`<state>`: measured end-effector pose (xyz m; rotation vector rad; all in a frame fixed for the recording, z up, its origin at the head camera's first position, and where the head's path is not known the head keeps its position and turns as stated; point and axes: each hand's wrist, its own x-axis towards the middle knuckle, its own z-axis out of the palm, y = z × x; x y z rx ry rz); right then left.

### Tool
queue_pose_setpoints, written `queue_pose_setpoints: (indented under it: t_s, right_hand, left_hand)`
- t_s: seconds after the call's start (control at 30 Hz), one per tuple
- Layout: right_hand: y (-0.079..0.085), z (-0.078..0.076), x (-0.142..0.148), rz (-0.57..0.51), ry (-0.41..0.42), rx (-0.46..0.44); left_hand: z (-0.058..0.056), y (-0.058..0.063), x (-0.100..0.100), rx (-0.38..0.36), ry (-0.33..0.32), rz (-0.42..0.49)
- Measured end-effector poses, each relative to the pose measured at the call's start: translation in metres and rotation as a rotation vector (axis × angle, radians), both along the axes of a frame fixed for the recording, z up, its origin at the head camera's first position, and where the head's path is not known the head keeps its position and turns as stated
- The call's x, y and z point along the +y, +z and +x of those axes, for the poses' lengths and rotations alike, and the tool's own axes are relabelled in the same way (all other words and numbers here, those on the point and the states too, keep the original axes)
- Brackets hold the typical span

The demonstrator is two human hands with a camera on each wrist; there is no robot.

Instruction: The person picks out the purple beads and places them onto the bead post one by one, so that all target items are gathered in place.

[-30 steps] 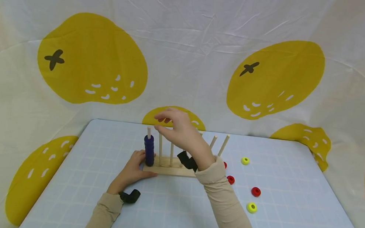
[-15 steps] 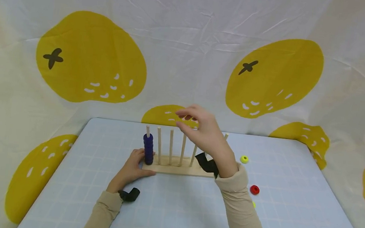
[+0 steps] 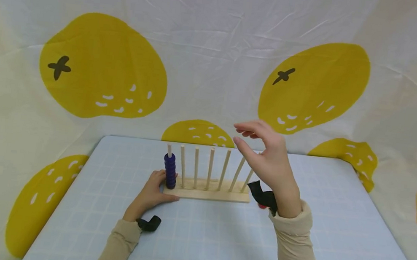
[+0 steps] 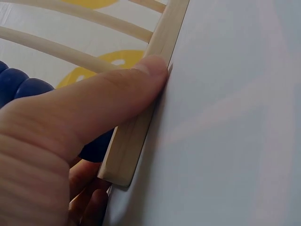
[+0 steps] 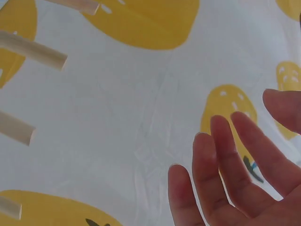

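Note:
A pale wooden peg stand point(image 3: 207, 195) with a row of several upright pegs sits on the table. On its leftmost peg is a stack of dark blue rings point(image 3: 170, 171); the other pegs carry no rings that I can see. My left hand point(image 3: 151, 194) grips the stand's left end, its thumb point(image 4: 141, 77) along the front of the wooden base and its fingers behind. My right hand point(image 3: 266, 157) is raised above the stand's right end, fingers apart and gently bent, holding nothing. The right wrist view shows those fingers point(image 5: 225, 160) spread, with peg tips point(image 5: 56, 60) to their left.
Part of a red ring point(image 3: 262, 206) shows below the right wrist's black strap. The right forearm point(image 3: 297, 249) covers part of the table there. The pale blue table point(image 3: 196, 243) ends at a white curtain point(image 3: 215, 63) with yellow fruit prints.
My right hand has moved rightward over the pegs, from the left end to the right end. Its arm now hides the loose yellow and red rings. The left hand stays in place.

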<state>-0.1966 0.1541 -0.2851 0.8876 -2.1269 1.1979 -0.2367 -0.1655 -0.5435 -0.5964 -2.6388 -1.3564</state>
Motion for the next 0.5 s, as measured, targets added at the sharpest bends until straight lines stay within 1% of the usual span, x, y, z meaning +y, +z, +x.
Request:
queue_pose_setpoints:
  t_s: [0.13, 0.23, 0.33, 0.37, 0.43, 0.5]
  right_hand:
    - [0.000, 0.005, 0.008, -0.031, -0.046, 0.075]
    - [-0.002, 0.011, 0.017, -0.027, -0.127, 0.133]
    - [-0.006, 0.017, 0.028, -0.016, -0.220, 0.195]
    - [-0.007, 0.018, 0.032, -0.010, -0.250, 0.213]
    - [-0.012, 0.022, 0.042, 0.008, -0.306, 0.236]
    - [-0.019, 0.025, 0.051, 0.031, -0.351, 0.257]
  left_hand:
    - [0.002, 0.001, -0.002, -0.015, -0.004, 0.000]
    - [0.004, 0.005, -0.004, -0.044, -0.027, -0.025]
    - [0.007, 0.016, -0.007, -0.078, -0.070, -0.078]
    - [0.008, 0.021, -0.009, -0.075, -0.089, -0.109]
    - [0.011, 0.031, -0.014, -0.051, -0.118, -0.186]
    - [0.016, 0.042, -0.021, -0.003, -0.120, -0.260]
